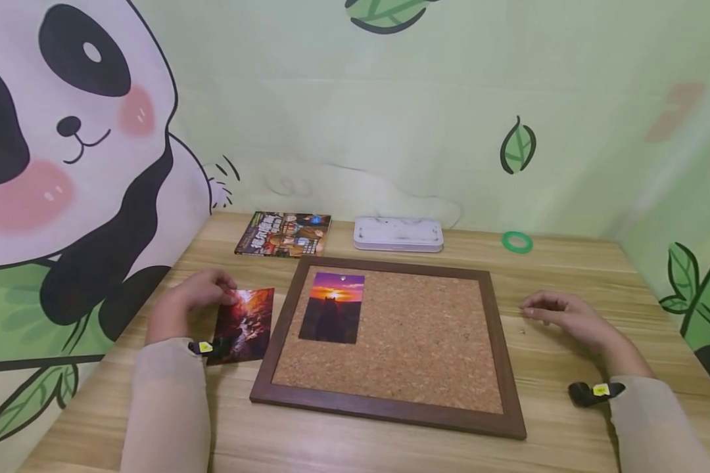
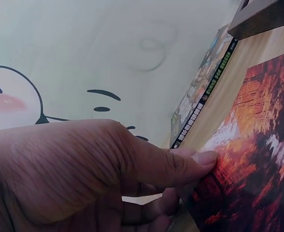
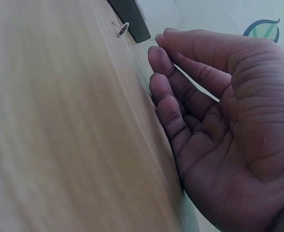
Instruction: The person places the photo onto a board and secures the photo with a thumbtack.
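Note:
My left hand (image 1: 200,291) pinches the upper left corner of a red-orange photo print (image 1: 250,325), left of the framed corkboard (image 1: 426,341). In the left wrist view, the thumb (image 2: 205,158) lies on the glossy face of the print. A purple sunset photo (image 1: 332,318) sits on the board's upper left, with a pushpin (image 1: 343,278) at its top edge. My right hand (image 1: 568,316), fingers loosely curled and holding nothing, rests by the table right of the board. A loose thumbtack (image 3: 123,30) lies on the wood near its fingertips.
Behind the board are a comic-style book (image 1: 286,235), a pale tin case (image 1: 398,234) and a green tape roll (image 1: 517,242). A wall covering with a panda (image 1: 77,131) and leaves borders the table's back and left.

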The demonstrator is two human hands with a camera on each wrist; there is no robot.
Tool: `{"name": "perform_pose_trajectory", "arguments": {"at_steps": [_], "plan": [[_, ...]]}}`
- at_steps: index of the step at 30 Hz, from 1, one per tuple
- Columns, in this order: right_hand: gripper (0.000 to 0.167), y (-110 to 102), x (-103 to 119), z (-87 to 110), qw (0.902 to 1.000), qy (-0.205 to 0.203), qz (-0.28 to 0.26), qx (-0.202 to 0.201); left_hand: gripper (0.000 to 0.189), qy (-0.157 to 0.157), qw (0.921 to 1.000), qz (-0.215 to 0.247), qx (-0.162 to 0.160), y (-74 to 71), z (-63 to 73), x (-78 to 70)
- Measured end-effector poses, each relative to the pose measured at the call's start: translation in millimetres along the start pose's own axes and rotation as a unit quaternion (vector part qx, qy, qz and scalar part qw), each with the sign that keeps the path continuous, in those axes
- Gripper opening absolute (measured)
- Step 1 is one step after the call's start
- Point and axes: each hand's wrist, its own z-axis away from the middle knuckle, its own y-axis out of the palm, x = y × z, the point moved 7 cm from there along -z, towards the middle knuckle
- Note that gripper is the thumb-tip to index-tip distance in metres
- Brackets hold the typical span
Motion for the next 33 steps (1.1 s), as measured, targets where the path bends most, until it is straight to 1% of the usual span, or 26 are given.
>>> {"name": "perform_pose_trajectory", "arguments": {"at_steps": [4,8,12,15,17,19,23,26,30,33], "plan": [[0.031,0.3,0.5,0.5,1.0,0.001,-0.002,0.001,0.031,0.001,1.0,-0.001,0.007,-0.1,-0.3,3.4],[0.029,1.0,1.6,0.7,1.0,-0.007,0.001,0.007,0.027,0.008,0.9999,0.011,0.009,-0.7,0.6,6.3],[0.026,4.6,2.3,1.2,0.9992,-0.012,-0.01,0.037,0.026,0.013,0.9987,0.048,0.014,-0.1,2.1,6.8],[0.026,7.8,2.2,1.6,0.9979,-0.007,-0.011,0.063,0.028,-0.001,0.9961,0.087,0.018,0.4,2.8,8.2],[0.026,9.3,2.5,1.7,0.9973,-0.009,-0.002,0.073,0.031,-0.007,0.9948,0.1,0.015,-0.6,3.6,9.3],[0.026,10.0,2.9,1.7,0.997,-0.008,0.006,0.076,0.033,-0.014,0.9932,0.115,0.005,-2.4,4.3,10.3],[0.024,8.8,4.0,2.9,0.9971,-0.012,0.028,0.07,0.037,-0.009,0.9911,0.129,-0.031,-9.4,6.3,9.9],[0.021,7.8,5.9,4.6,0.997,-0.021,0.034,0.066,0.042,-0.008,0.9867,0.148,-0.067,-16.1,6.4,9.2],[0.019,9.1,10.0,5.6,0.9961,-0.045,0.032,0.069,0.048,0.001,0.9775,0.178,-0.113,-25.2,6.7,6.4],[0.017,10.4,12.0,5.4,0.9953,-0.056,0.032,0.072,0.051,0.012,0.972,0.191,-0.137,-30.1,8.1,3.1]]}}
